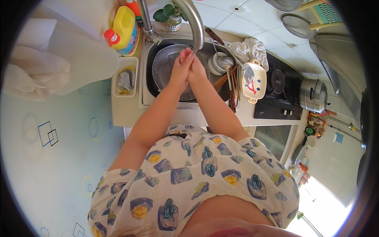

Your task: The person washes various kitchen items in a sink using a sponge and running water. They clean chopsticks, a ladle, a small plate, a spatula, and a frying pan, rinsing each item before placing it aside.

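Observation:
My left hand [181, 69] and my right hand [196, 69] are pressed together under the metal faucet [197, 26], where a thin stream of water meets the fingers. Below them a large round pan [162, 65] lies in the sink [144, 89]. To the right in the sink are stacked white bowls [213, 63], a metal ladle [225, 61] and several wooden chopsticks [221, 81]. No object shows between my palms, though their inner sides are hidden.
Left of the sink stand a yellow detergent jug [125, 28] and a white tray [115, 86] with a scrubber [126, 80]. On the right are a cream dish [260, 89] with a spatula [248, 74] over its edge, a crumpled cloth [251, 49], a gas stove [266, 105] and a steel pot [314, 94].

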`<state>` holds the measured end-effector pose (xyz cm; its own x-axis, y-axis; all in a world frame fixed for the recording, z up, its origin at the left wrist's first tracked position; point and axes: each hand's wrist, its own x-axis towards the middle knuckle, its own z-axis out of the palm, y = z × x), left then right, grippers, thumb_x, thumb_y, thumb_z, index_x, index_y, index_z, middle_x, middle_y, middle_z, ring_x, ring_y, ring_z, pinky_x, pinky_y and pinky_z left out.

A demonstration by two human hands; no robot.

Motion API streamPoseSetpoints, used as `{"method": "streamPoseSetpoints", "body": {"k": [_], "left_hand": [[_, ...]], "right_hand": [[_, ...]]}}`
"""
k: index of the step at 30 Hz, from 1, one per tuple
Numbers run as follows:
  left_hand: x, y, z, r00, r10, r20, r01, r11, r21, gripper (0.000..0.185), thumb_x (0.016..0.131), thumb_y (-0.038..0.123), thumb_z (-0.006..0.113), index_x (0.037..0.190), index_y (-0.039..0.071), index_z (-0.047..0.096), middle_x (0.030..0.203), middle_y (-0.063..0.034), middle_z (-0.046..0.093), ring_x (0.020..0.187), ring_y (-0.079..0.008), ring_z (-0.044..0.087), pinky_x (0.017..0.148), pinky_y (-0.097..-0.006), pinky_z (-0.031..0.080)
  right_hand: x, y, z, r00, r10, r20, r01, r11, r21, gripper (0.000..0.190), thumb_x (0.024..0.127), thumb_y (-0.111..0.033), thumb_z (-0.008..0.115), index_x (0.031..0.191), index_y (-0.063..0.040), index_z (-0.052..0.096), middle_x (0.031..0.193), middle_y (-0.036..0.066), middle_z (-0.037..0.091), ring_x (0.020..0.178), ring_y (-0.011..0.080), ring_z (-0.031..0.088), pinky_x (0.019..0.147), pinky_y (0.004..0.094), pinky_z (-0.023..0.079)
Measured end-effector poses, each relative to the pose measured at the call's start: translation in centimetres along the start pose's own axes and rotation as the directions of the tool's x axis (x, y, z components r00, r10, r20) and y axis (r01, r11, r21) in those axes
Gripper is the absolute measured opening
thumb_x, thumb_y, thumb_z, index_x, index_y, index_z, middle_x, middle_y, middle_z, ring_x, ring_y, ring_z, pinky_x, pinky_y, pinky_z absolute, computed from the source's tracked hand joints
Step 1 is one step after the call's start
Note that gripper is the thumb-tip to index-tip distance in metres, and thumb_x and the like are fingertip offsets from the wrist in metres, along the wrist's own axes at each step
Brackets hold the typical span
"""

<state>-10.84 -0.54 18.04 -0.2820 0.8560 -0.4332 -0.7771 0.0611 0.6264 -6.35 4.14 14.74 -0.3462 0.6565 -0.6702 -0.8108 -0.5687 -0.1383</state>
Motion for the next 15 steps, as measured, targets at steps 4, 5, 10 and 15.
{"method": "streamPoseSetpoints", "body": {"k": [4,5,10,15], "left_hand": [[1.6,3.4,1.1,0.951,-0.307,0.047,0.308,0.911,-0.274,0.025,0.091,0.032,0.063,0.097,0.009,0.055,0.088,-0.0059,0.060,0.078,-0.0181,0.059,0.075,-0.0358,0.051],[2.9,2.8,0.1,0.931,-0.320,0.176,0.362,0.876,-0.320,0.025,0.091,0.033,0.062,0.093,0.010,0.053,0.084,-0.0057,0.058,0.075,-0.0182,0.058,0.073,-0.0365,0.051],[2.7,1.6,0.3,0.919,-0.384,0.092,0.393,0.870,-0.296,0.029,0.096,0.030,0.052,0.074,0.012,0.046,0.065,-0.0050,0.052,0.063,-0.0194,0.054,0.065,-0.0375,0.050],[5.1,-1.2,-3.6,0.913,-0.341,-0.226,0.254,0.905,-0.341,0.021,0.098,0.026,0.046,0.090,0.009,0.055,0.078,-0.0079,0.059,0.073,-0.0203,0.060,0.070,-0.0371,0.051]], "right_hand": [[-3.7,0.3,-1.0,0.860,-0.213,0.464,0.486,0.619,-0.617,0.025,0.097,-0.010,0.046,0.118,0.002,0.054,0.109,0.011,0.059,0.104,0.0228,0.058,0.094,0.0296,0.045],[-4.3,0.7,-0.8,0.821,-0.251,0.513,0.562,0.515,-0.647,0.026,0.097,-0.009,0.044,0.119,0.001,0.054,0.112,0.012,0.059,0.107,0.0231,0.058,0.098,0.0304,0.043],[-8.1,0.1,0.3,0.658,-0.275,0.701,0.578,-0.413,-0.704,0.030,0.097,-0.009,0.041,0.124,0.000,0.052,0.123,0.017,0.056,0.110,0.0256,0.056,0.099,0.0338,0.042],[-6.0,-0.6,1.1,0.878,-0.146,0.456,0.420,-0.222,-0.880,0.029,0.099,-0.016,0.043,0.116,0.003,0.056,0.113,0.020,0.061,0.099,0.0335,0.062,0.084,0.0398,0.049]]}}
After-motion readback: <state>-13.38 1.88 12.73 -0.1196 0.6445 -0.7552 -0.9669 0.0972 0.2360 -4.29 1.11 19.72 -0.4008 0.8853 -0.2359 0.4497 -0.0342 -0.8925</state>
